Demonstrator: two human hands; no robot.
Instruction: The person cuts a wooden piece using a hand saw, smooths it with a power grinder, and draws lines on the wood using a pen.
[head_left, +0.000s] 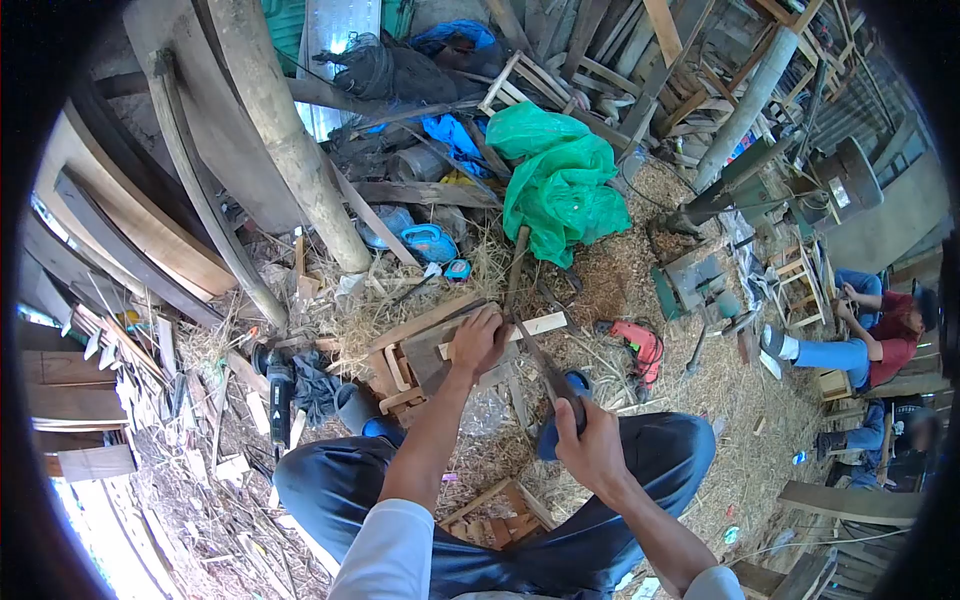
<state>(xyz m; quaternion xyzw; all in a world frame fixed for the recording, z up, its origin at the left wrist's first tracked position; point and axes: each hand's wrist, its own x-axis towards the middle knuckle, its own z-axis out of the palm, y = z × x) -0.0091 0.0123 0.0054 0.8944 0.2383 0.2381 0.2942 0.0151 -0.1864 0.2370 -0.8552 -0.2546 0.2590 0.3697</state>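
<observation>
blade (537,359) gripped r hand (593,447), l hand (477,342) holding wood strip (542,325); red pwr tool (645,354) nearby

There are the wearer's two hands (478,342) (592,450), one blade (540,366), one red power tool (643,352), one green plastic sheet (560,185) and two other people (888,345) (905,428).

Near, wide head view, forward and down

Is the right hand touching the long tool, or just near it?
Touching. The head view shows it: the right hand is wrapped around the near end of the long tool, with no gap visible between them.
</observation>
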